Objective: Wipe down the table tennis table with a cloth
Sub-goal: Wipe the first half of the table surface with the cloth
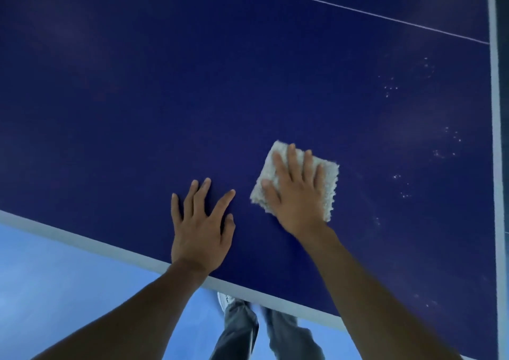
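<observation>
Right grip [297,194] presses flat on the cloth [332,179], covering its centre.

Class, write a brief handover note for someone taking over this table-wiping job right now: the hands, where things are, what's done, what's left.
Left hand: flat on the table tennis table, fingers spread, holding nothing.
Right hand: straight fingers press the folded white cloth onto the blue surface, near the closest edge.
Done: wiping is under way; how much has been covered cannot be told.
Left: white specks lie right of the cloth, along the side line, not yet wiped.
</observation>
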